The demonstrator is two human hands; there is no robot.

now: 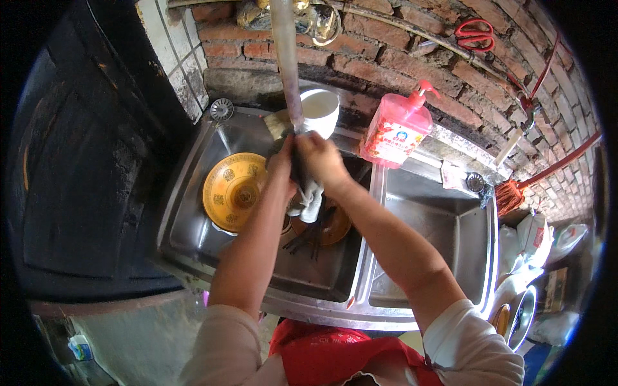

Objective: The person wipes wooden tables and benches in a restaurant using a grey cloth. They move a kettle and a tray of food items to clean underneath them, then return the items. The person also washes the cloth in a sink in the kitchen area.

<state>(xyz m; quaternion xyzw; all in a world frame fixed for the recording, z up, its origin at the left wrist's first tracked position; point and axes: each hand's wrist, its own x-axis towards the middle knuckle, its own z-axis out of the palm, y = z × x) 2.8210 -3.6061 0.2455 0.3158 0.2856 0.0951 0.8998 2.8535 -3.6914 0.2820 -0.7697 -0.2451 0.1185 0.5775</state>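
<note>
My left hand (pixel 282 161) and my right hand (pixel 322 161) meet above the left basin (pixel 314 282) of a steel sink, under the end of a pale pipe (pixel 286 62). Both are closed around a dark item (pixel 300 166), blurred and partly hidden by the fingers. Below them shows something whitish-grey (pixel 311 207), its kind unclear. A yellow patterned bowl (pixel 227 188) lies in the basin beside my left forearm. Under my hands sit a brownish bowl (pixel 338 229) and several thin dark sticks (pixel 316 243). Behind my right hand stands a white cup-like container (pixel 322 108).
A pink pump bottle (pixel 398 128) stands on the sink's back ledge, before a brick wall. The right basin (pixel 420 241) adjoins. Sink strainers (pixel 222 110) lie at the rim. Red-handled scissors (pixel 474 35) hang above; a red brush (pixel 512 195) and plastic bags (pixel 533 236) are at right.
</note>
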